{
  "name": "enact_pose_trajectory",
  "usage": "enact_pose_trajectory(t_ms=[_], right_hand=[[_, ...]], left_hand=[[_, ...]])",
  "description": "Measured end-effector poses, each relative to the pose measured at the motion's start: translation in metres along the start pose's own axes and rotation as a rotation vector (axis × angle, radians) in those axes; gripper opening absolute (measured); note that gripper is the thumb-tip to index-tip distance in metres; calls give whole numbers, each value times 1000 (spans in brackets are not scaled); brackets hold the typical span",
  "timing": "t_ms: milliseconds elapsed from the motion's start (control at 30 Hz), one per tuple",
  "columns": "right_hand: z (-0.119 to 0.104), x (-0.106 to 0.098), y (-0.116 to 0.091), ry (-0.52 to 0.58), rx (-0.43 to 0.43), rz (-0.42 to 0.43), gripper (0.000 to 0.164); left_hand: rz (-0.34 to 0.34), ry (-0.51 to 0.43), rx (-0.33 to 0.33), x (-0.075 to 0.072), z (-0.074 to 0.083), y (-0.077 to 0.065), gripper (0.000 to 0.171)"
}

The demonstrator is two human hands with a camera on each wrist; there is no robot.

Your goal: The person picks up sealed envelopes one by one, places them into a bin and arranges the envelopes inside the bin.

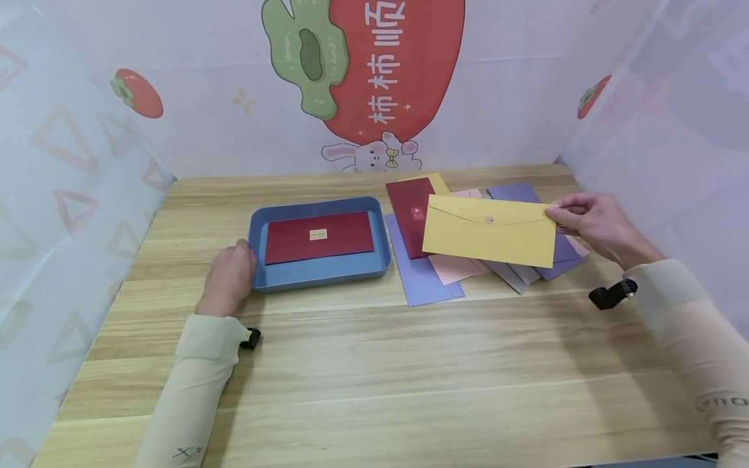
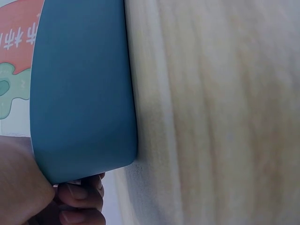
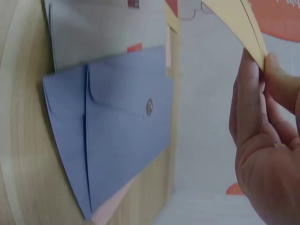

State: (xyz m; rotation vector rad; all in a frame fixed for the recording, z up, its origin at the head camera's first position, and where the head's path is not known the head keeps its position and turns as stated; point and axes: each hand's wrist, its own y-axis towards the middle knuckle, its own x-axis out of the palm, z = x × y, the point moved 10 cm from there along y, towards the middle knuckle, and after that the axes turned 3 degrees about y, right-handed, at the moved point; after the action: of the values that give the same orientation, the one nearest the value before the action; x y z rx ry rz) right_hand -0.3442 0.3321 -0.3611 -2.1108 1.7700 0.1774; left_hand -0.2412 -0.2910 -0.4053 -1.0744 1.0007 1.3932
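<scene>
A yellow envelope (image 1: 490, 231) is held up above the pile of envelopes, its flap side with a small round seal showing. My right hand (image 1: 597, 224) pinches its right end between thumb and fingers; the right wrist view shows the same pinch on the envelope's corner (image 3: 248, 35). On the left, my left hand (image 1: 228, 276) grips the left end of a blue tray (image 1: 322, 281). In the left wrist view the thumb and curled fingers lie on either side of the tray wall (image 2: 84, 93). A dark red envelope (image 1: 351, 234) with a pale label lies inside the tray.
Right of the tray lie overlapping envelopes: a dark red one (image 1: 409, 201), a lavender one (image 1: 421, 289), a pink one (image 1: 453, 270) and purple ones (image 3: 126, 112). They rest on a wooden table (image 1: 380, 377). Printed cloth (image 1: 205, 130) stands behind and at both sides.
</scene>
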Motion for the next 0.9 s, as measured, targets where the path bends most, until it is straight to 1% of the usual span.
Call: enact_pose_trajectory(t_ms=[100, 167, 333, 467, 567, 667, 833, 900], right_hand=[[-3, 6, -1, 26, 18, 10, 6], [-5, 8, -2, 14, 20, 19, 11], [-9, 14, 0, -22, 17, 33, 30], [-17, 22, 2, -5, 9, 31, 32], [-24, 31, 4, 22, 4, 20, 31], [-32, 41, 6, 27, -7, 9, 35], [-40, 58, 7, -32, -8, -8, 45], [-42, 65, 8, -49, -2, -18, 45]], left_hand=[[2, 1, 4, -1, 0, 0, 29], [-2, 0, 2, 0, 0, 1, 29], [-14, 0, -5, 0, 0, 1, 30], [-15, -3, -5, -1, 0, 1, 31], [-14, -3, -7, -1, -1, 0, 31], [-18, -3, -10, -1, -1, -1, 31], [-18, -8, 3, -1, 0, -1, 29], [-21, -8, 7, -1, 1, -1, 28]])
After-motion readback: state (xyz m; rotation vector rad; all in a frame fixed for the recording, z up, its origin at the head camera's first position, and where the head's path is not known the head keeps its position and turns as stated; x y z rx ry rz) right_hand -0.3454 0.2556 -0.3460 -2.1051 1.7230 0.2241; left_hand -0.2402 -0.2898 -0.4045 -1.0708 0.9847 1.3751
